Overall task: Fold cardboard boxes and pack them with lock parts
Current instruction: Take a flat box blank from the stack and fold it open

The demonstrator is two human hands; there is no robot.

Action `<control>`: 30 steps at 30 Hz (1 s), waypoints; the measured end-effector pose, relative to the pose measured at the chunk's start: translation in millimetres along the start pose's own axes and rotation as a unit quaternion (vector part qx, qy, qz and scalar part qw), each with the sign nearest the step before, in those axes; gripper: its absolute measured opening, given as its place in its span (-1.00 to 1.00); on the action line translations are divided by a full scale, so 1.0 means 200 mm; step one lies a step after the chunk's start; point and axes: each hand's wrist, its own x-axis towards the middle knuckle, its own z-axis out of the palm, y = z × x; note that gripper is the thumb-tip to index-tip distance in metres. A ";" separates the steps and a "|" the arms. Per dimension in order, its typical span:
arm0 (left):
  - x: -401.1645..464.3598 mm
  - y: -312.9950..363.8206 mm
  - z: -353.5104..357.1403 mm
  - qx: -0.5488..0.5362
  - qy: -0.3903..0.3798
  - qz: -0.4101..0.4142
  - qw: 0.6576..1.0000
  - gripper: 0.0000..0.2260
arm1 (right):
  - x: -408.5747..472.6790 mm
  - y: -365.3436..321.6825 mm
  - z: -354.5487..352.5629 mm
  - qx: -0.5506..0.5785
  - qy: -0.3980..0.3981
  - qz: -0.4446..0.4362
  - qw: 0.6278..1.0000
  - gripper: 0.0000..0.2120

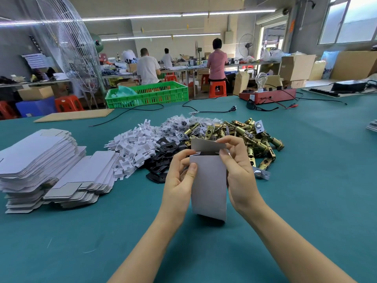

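Hands meet above the green desk: your left hand grips the left edge of a grey cardboard box, thumb curled over its front, while your right hand holds the right edge and its fingers pinch the top flap. Box stands upright, clear of the desk. Just behind lie brass latch bolts, black plates and white inserts; flat box blanks stack left. Bare desk spreads right and near you.
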 end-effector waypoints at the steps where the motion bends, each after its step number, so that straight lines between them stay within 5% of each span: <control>1: 0.00 0.00 0.00 -0.012 0.002 -0.002 1.000 -0.78 | 0.00 0.00 0.00 -0.002 -0.003 -0.005 1.000 -0.73; 11: 0.01 0.00 0.01 -0.047 0.017 -0.005 0.999 -0.80 | -0.04 -0.02 0.01 -0.043 -0.009 -0.004 0.999 -0.89; 20: 0.00 0.05 0.07 -0.010 0.155 -0.006 0.988 -0.66 | -0.08 -0.01 0.06 -0.070 -0.027 -0.027 0.997 -0.92; 30: -0.03 0.08 0.08 0.029 0.104 0.046 0.993 -0.84 | -0.08 -0.01 0.05 -0.098 -0.013 -0.043 0.994 -0.90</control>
